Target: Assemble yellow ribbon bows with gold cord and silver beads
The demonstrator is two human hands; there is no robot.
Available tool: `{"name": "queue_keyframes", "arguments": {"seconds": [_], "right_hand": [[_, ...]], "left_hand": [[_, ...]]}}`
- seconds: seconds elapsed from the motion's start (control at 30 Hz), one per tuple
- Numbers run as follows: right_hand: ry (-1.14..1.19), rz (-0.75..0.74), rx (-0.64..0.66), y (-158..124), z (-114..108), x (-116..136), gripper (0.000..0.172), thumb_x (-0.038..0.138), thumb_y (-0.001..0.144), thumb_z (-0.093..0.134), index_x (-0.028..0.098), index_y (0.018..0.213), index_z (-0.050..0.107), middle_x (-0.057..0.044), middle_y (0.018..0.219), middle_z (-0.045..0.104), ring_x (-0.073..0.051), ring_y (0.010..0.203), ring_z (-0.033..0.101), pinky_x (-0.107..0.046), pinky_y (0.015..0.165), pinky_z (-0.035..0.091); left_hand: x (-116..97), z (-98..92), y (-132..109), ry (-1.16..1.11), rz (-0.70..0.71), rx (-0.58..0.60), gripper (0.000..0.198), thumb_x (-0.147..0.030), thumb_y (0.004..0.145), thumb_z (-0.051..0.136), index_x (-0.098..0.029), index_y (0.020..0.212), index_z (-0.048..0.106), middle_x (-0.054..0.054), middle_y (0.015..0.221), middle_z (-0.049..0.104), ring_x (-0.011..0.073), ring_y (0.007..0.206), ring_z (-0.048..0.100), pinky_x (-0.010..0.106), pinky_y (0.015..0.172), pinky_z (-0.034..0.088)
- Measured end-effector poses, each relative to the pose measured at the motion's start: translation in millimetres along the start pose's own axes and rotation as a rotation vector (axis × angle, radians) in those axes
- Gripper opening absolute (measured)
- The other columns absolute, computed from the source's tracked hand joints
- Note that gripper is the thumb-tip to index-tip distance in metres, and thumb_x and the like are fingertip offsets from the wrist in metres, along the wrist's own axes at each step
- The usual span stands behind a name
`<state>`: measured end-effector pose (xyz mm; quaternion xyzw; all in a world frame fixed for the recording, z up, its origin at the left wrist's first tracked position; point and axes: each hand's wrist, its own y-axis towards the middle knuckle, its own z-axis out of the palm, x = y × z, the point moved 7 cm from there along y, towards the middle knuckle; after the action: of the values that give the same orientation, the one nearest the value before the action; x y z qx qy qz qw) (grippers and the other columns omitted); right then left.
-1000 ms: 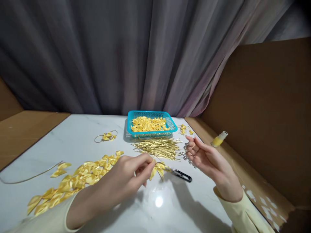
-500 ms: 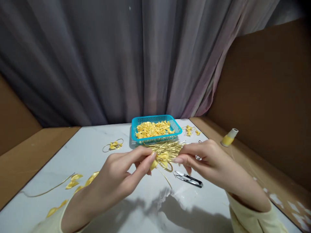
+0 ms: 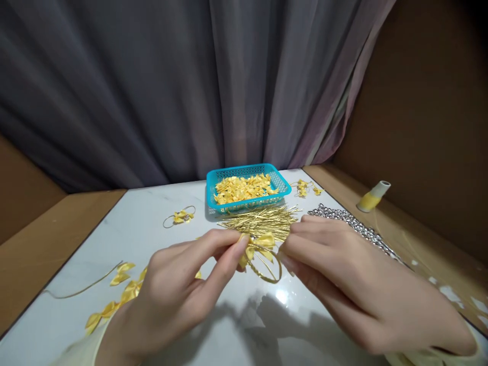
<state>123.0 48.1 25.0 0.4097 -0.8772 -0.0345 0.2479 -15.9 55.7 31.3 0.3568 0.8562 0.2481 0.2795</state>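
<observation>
My left hand (image 3: 190, 279) pinches a yellow satin bow (image 3: 263, 243) between thumb and forefinger. A gold cord loop (image 3: 272, 278) hangs from the bow, with a small silvery bead at its middle. My right hand (image 3: 339, 274) is closed at the loop's right side. Its thumb and fingertips meet the cord there, though the exact grip is partly hidden. Just beyond both hands lies a pile of cut gold cords (image 3: 259, 221). The black snips are out of sight now; the right hand covers the spot where they lay.
Behind the cords stands a blue basket (image 3: 285, 190) of yellow bows. Silver beads (image 3: 354, 223) are heaped to the right. Finished bow loops lie left (image 3: 181, 217) and back right (image 3: 303, 188). Loose bows (image 3: 109, 310) are at the left front. A bottle (image 3: 373, 197) stands on the right ledge.
My right hand has shifted right and turned, its fingers curling in more. The cord loop shows larger below the bow. The view has tilted slightly, and the silver beads now show.
</observation>
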Motion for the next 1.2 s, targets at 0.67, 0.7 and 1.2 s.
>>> {"name": "queue_keyframes", "arguments": {"seconds": [0.67,0.7,1.2], "right_hand": [[0.166,-0.061,-0.08,7.5,-2.0,-1.5,0.02,0.01,0.089,0.04,0.02,0.073,0.032,0.003,0.066,0.041,-0.011,0.06,0.037,-0.026,0.058,0.029],[0.19,-0.067,-0.084,8.3,-2.1,-2.5,0.021,0.009,0.088,0.04,0.02,0.072,0.031,0.003,0.065,0.04,-0.01,0.06,0.037,-0.025,0.058,0.029],[0.296,-0.175,-0.128,15.3,-0.7,-2.3,0.024,-0.003,0.064,0.038,0.02,0.07,0.033,0.003,0.063,0.038,-0.011,0.058,0.034,-0.023,0.054,0.029]], "left_hand": [[11.5,-3.7,-11.2,-0.172,-0.258,-0.135,0.007,-0.023,0.087,0.056,-0.029,0.09,0.06,-0.01,0.066,0.067,0.0065,0.049,0.059,0.018,0.054,0.048],[11.0,-3.9,-10.0,-0.202,-0.262,-0.139,0.009,-0.022,0.087,0.055,-0.029,0.089,0.06,-0.011,0.063,0.066,0.0058,0.048,0.058,0.017,0.052,0.048],[11.0,6.5,-6.1,-0.485,-0.367,-0.106,0.013,-0.021,0.088,0.054,-0.024,0.079,0.063,-0.008,0.056,0.065,0.0065,0.044,0.054,0.017,0.042,0.044]]}}
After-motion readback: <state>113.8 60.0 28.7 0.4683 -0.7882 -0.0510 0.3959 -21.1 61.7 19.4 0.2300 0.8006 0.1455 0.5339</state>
